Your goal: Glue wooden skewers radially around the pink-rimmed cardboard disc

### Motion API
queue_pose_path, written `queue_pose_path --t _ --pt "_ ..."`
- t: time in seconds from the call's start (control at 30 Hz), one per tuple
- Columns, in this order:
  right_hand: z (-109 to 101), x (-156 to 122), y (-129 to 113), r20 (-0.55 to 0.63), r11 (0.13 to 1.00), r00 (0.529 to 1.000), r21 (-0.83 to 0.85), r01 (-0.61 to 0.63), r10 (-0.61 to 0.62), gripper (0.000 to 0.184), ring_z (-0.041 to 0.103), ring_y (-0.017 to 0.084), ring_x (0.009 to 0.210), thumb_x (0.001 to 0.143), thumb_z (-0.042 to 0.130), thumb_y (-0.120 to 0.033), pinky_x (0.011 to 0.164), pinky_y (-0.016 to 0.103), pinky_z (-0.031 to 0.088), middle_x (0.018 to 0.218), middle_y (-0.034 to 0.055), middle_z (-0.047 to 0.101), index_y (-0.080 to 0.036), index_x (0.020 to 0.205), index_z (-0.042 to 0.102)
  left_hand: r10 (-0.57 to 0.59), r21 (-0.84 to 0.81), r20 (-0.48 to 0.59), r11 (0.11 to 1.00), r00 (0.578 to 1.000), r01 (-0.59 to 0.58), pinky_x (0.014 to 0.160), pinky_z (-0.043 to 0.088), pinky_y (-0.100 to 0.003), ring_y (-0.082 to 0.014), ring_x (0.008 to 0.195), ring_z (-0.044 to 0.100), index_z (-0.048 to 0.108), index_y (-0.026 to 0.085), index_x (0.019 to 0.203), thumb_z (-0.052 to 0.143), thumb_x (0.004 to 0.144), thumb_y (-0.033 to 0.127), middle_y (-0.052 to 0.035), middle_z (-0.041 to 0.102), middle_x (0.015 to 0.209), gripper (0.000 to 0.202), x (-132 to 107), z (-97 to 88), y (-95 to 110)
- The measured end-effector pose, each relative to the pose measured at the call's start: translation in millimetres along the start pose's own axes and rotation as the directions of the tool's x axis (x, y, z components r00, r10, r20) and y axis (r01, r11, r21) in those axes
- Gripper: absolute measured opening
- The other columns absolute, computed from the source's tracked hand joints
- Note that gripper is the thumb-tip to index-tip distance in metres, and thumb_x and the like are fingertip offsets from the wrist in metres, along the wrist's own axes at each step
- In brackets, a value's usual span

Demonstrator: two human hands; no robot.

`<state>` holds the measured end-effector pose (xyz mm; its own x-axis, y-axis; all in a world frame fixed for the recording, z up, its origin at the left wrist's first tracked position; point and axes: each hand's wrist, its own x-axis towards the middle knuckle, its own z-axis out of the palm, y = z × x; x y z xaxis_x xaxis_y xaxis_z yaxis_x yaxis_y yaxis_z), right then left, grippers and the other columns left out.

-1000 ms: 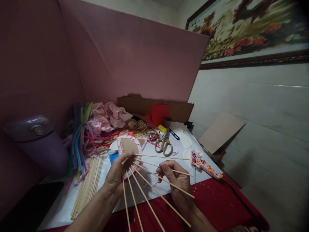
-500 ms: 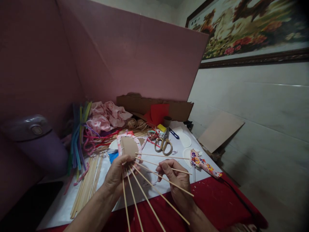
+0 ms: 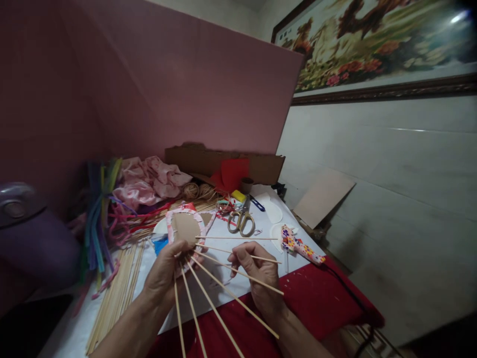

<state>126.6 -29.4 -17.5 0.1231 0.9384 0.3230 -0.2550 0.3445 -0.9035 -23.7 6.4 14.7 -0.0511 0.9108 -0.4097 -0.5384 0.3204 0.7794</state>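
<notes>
My left hand (image 3: pixel 164 271) grips a rounded cardboard piece (image 3: pixel 186 228) whose rim is wrapped in pink-and-white cloth. Several thin wooden sticks (image 3: pixel 216 306) fan out from its lower edge toward me and to the right. My right hand (image 3: pixel 259 276) is closed, with thumb and fingers around one of the upper sticks (image 3: pixel 266 259); its exact fingertip contact is partly hidden. Beyond the right hand lie gold-handled scissors (image 3: pixel 241 223). A glue gun covered in flower-patterned material (image 3: pixel 301 246) rests to the right, its cord running off the table edge.
Loose wooden sticks (image 3: pixel 115 293) lie at left, beside colourful pipe cleaners (image 3: pixel 97 214) and crumpled pink cloth (image 3: pixel 149 179). Twine balls (image 3: pixel 191 191), red paper (image 3: pixel 234 174), a yellow block (image 3: pixel 238 196) and a blue cutter (image 3: pixel 258 204) are farther back. A purple bottle (image 3: pixel 33 258) stands far left.
The whole view has shifted, so the table and both hands appear farther left. Both hands keep nearly the same hold on the cardboard piece and the stick.
</notes>
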Motion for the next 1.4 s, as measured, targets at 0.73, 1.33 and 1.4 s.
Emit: queue_pose_path --t 0.73,1.33,1.4 --pt "0.2 3.8 -1.7 -0.055 0.991 0.998 0.127 -0.035 0.042 0.010 0.051 0.009 0.047 0.070 0.059 -0.020 0.044 0.022 0.043 0.061 -0.0005 0.058 -0.015 0.077 0.054 0.030 -0.034 -0.023 0.999 0.999 -0.031 0.037 0.047 -0.020 -0.0108 0.036 0.054 0.055 0.009 0.062 0.047 0.063 0.003 -0.0040 0.059 0.046 0.010 -2.3 1.8 7.0" --pt "-3.0 -0.9 5.7 -0.057 0.990 0.997 0.134 -0.037 0.045 0.011 0.052 0.010 0.051 0.069 0.060 -0.017 0.048 0.023 0.044 0.065 0.0003 0.061 -0.017 0.080 0.055 0.053 -0.038 0.027 0.998 0.998 -0.052 0.042 0.047 -0.019 -0.0093 0.037 0.053 0.055 0.007 0.062 0.050 0.060 0.004 -0.0048 0.059 0.049 0.006 1.9 -2.3 0.4" --pt "-3.0 -1.0 6.0 -0.047 0.990 0.998 0.139 -0.037 0.044 0.012 0.052 0.010 0.050 0.069 0.060 -0.018 0.047 0.023 0.043 0.065 0.0002 0.061 -0.018 0.080 0.056 0.054 -0.035 0.039 0.998 0.998 -0.053 0.042 0.047 -0.020 -0.0097 0.038 0.054 0.055 0.007 0.064 0.050 0.060 0.004 -0.0058 0.060 0.050 0.007 2.5 -2.5 0.2"
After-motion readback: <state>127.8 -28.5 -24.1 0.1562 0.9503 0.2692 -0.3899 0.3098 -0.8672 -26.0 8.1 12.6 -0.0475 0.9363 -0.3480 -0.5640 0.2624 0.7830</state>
